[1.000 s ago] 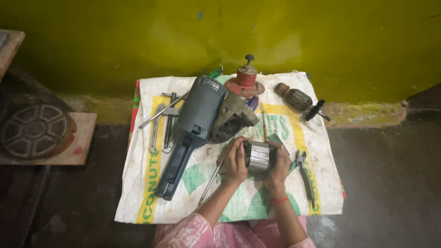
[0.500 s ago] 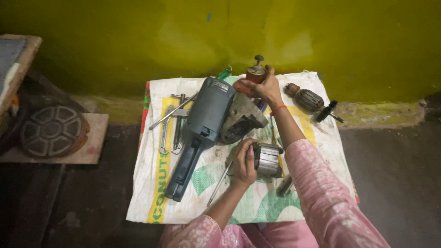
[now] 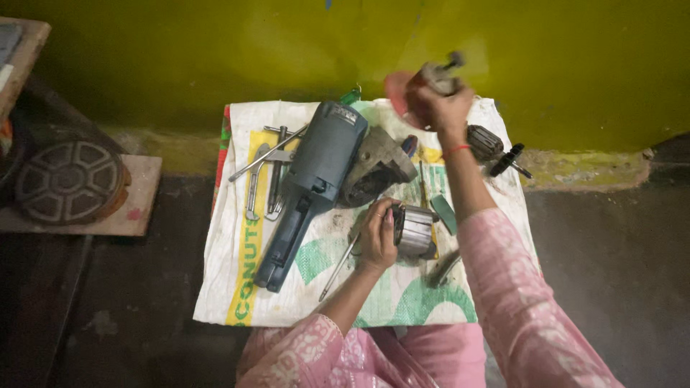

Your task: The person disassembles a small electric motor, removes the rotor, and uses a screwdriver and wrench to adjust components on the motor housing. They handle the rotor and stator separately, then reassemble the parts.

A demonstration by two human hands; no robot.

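Seated on the floor before a woven plastic sack (image 3: 237,287) spread flat against a yellow-green wall (image 3: 180,50). Left hand (image 3: 377,237) wrapped around the side of a ribbed metal stator core (image 3: 415,230) near the middle of the sack, fingers curled on its left face, the core resting on the sack. Right hand (image 3: 444,108) raised above the sack's far edge, grip closed on a reddish, disc-shaped part with a metal stub on top (image 3: 420,82), blurred, clear of the sack.

Lying diagonally from the near left toward the far middle of the sack, a long grey-blue power tool body (image 3: 313,179), its motor casing empty of the core as far as can be judged. Against its right side, a grey metal gear housing (image 3: 377,169), separate. Near the far right corner, a wound armature (image 3: 485,142) and beside it a small black tool (image 3: 507,159). Toward the far left, spanners (image 3: 262,179). Just left of the core, a long screwdriver (image 3: 338,266). Off the sack to the left, a round spoked metal disc (image 3: 68,179) on a board.

By the look of things, well into being taken apart: body, housing, armature and core all lying loose; nothing fitted back together.
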